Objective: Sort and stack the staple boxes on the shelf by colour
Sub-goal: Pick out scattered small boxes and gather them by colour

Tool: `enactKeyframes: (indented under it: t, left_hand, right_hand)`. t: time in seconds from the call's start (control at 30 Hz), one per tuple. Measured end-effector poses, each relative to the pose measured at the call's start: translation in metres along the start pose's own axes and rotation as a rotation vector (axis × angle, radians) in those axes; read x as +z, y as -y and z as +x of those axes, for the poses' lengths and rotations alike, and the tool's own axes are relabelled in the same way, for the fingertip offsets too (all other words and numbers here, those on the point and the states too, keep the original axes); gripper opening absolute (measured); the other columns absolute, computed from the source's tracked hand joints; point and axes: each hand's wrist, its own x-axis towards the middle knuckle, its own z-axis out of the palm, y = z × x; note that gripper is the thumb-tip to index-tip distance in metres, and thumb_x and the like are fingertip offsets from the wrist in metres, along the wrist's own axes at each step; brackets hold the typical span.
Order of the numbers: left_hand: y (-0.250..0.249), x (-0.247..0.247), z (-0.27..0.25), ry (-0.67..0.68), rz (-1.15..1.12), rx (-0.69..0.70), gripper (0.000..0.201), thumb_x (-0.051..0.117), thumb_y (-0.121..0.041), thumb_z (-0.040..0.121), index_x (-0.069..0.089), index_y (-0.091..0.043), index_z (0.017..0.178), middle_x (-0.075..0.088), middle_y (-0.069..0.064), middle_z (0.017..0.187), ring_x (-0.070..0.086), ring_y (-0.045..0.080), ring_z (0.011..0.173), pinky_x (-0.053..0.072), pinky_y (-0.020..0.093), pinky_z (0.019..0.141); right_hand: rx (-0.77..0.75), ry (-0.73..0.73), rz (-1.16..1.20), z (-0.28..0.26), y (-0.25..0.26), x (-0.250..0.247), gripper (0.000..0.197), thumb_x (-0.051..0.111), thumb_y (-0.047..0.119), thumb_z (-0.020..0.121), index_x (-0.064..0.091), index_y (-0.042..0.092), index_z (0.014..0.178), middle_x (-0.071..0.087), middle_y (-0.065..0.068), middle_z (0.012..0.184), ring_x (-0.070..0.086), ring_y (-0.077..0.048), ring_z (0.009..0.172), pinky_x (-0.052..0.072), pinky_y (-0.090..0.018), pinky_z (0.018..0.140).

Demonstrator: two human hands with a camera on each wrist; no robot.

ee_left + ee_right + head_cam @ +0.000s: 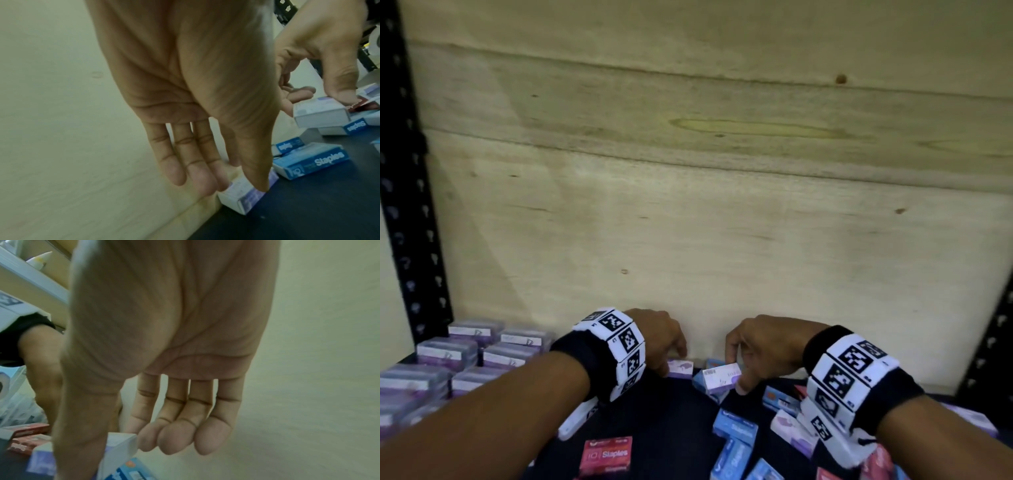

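stacked purple boxes [462, 353] fill the shelf's left edge. left hand [654, 337] pinches a purple box [680, 367] lying against the plywood back wall [688, 171]; right hand [760, 346] holds another purple box [722, 377] above blue boxes [736, 431]. left wrist view alone shows the left thumb [252, 170] on the box [244, 193].

A pale plywood back panel [705, 192] fills the view. A black perforated metal upright [410, 205] stands along its left edge.

Red box [607, 455] cut by bottom edge; purple stacks [431, 373] blurred, print unreadable.
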Motion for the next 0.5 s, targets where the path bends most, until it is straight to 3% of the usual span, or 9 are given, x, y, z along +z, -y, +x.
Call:
enactKeyframes:
  t: [0.13,0.27,0.5]
  left_hand:
    - [-0.004,0.005,0.006,0.031,0.019,0.028,0.052,0.071,-0.03,0.085,0.056,-0.03,0.135,0.062,-0.007,0.127,0.059,0.018,0.112,0.044,0.025,0.085]
    - [-0.005,0.006,0.005,0.057,-0.014,0.045,0.052,0.071,-0.025,0.086,0.057,-0.026,0.136,0.062,-0.004,0.129,0.058,0.018,0.115,0.044,0.026,0.091]
    - [0.004,0.008,0.0,0.09,-0.021,0.095,0.043,0.076,-0.021,0.081,0.064,-0.025,0.122,0.058,0.002,0.121,0.057,0.023,0.108,0.044,0.027,0.081]
  right_hand:
    - [0.053,0.016,0.026,-0.01,-0.014,0.0,0.036,0.083,0.042,0.072,0.065,0.03,0.101,0.064,0.009,0.077,0.06,-0.013,0.072,0.051,-0.035,0.074]
    - [0.066,0.026,0.053,-0.012,-0.02,0.003,0.033,0.082,0.041,0.074,0.065,0.03,0.1,0.067,0.007,0.08,0.061,-0.013,0.072,0.051,-0.034,0.073]
    - [0.046,0.028,0.052,-0.01,-0.017,0.006,0.035,0.082,0.042,0.074,0.065,0.028,0.102,0.07,0.006,0.087,0.062,-0.013,0.077,0.05,-0.032,0.072]
